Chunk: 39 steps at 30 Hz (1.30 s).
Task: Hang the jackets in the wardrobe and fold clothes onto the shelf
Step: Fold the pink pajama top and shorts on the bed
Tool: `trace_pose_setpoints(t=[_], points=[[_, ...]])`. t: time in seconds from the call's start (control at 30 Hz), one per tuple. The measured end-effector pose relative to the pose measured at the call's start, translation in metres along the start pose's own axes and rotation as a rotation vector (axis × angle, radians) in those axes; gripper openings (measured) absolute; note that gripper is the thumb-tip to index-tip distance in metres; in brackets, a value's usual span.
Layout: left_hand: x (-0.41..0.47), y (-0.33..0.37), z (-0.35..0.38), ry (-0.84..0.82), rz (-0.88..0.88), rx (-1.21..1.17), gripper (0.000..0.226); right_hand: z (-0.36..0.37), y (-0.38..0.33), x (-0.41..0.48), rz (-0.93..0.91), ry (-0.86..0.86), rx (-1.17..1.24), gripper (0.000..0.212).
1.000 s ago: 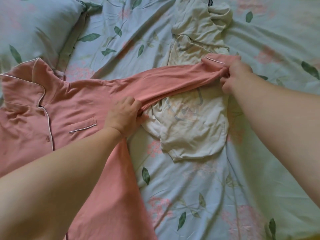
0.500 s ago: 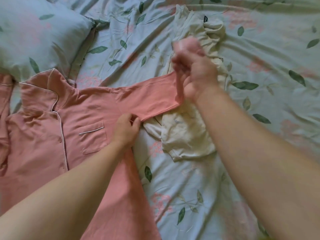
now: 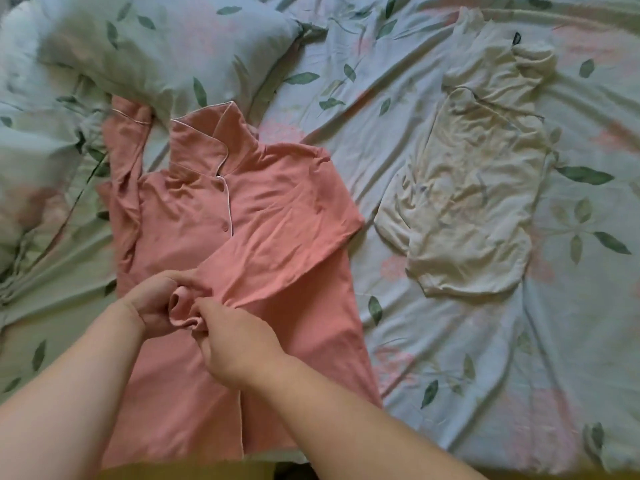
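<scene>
— Where's the pink pyjama shirt (image 3: 277,209)?

— Flat on the bed (image 3: 450,358), front side up, with its collar (image 3: 207,143) pointing at the far end and its hem at the near edge. A button (image 3: 225,226) shows on the white-piped placket, just below the collar.

— And the sleeves?

— One sleeve (image 3: 277,258) is folded in from the right shoulder and runs slantwise down across the chest. Its end (image 3: 180,306) is bunched into a small roll over the shirt's lower front. The other sleeve (image 3: 126,188) lies along the left side of the shirt, rumpled, its piped cuff up beside the pillow (image 3: 156,46).

— What are the hands doing?

— Both are on that bunched sleeve end. The left hand (image 3: 149,303) has its grip closed around it from the left, fingers curled over the fabric. The right hand (image 3: 239,344) meets it from the right, its fingertips pinching the same roll of cloth. The two hands are touching or very nearly so, and both forearms come in from the near edge.

— Anything else on the bed?

— A cream T-shirt (image 3: 478,209) lies to the right of the pink shirt, apart from it, creased and partly doubled over, with a bare strip of sheet between the two. The sheet is pale blue-green with leaves and pink blossoms, and the pillow at the far left has the same print. The pink collar almost reaches that pillow's lower edge.
</scene>
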State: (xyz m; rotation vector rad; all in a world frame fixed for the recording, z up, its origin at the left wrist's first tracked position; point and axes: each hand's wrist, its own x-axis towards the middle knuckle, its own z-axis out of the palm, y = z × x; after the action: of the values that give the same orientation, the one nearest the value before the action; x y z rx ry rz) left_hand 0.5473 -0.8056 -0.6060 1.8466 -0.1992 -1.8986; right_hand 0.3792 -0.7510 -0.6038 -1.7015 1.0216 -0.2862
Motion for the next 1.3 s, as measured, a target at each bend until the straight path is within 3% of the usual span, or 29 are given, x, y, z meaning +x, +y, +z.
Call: trace_pose_setpoints(t=[0.07,0.2,0.23,0.33,0.47,0.57,0.7,0.87,0.93,1.1,1.23,1.3], points=[[-0.002,-0.012,-0.037,0.057,-0.095,0.066,0.034,0.027,-0.004,0.005,-0.007,-0.097,-0.037,0.03],[0.003,-0.032,-0.079,0.21,-0.051,-0.034,0.022,0.067,-0.002,0.012,0.016,-0.22,-0.176,0.062],[0.003,-0.037,-0.084,0.207,-0.046,-0.041,0.013,0.073,0.0,0.012,0.038,-0.219,-0.188,0.064],[0.014,-0.059,-0.105,0.206,-0.103,-0.02,0.023,0.088,0.007,0.016,0.102,-0.178,-0.209,0.062],[0.025,-0.088,-0.1,0.25,-0.163,0.129,0.017,0.099,0.02,0.027,0.214,-0.049,-0.251,0.05],[0.043,-0.091,-0.101,0.44,0.055,0.097,0.006,0.102,0.026,0.034,0.28,0.003,-0.266,0.045],[0.049,-0.059,-0.113,0.796,0.305,0.249,0.032,0.103,0.034,0.039,0.299,0.017,-0.28,0.046],[0.05,-0.011,-0.124,1.07,0.637,0.262,0.03,0.102,0.048,0.045,0.275,0.041,-0.313,0.04],[0.057,-0.01,-0.13,1.086,0.65,0.264,0.03,0.1,0.054,0.047,0.289,0.061,-0.325,0.036],[0.073,-0.029,-0.136,0.953,0.34,0.454,0.044,0.066,0.058,0.069,0.316,0.249,-0.366,0.028],[0.076,-0.022,-0.136,0.952,0.421,0.449,0.033,0.005,0.06,0.116,0.244,0.527,-0.436,0.028],[0.079,-0.012,-0.134,0.944,0.485,0.462,0.03,-0.034,0.06,0.147,0.223,0.557,-0.514,0.034]])
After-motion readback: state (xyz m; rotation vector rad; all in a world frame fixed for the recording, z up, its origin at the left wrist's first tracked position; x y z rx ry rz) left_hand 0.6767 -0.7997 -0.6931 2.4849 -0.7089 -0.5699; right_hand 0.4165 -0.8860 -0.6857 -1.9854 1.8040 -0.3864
